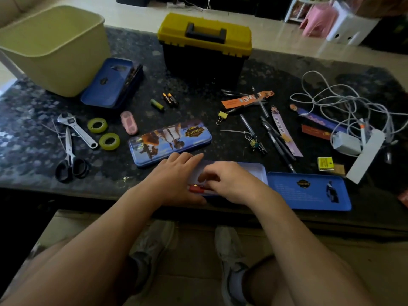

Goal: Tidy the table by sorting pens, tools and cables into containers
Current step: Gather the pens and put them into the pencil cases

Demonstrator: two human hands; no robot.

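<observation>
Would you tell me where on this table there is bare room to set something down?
Bare dark stone table shows between the yellow-lidded black toolbox and the tangled white cables, and near the front edge between the black-handled scissors and the left hand. It is crowded right of centre, among the dark pens and paper bookmarks.

Dim light here, and a dark speckled stone worktop (26,111) fills the view. Beyond it, pale glossy floor (276,38). Far right, a pink stool (320,19) beside a white stool (351,29). Far left, a beige sofa corner (13,5).
</observation>
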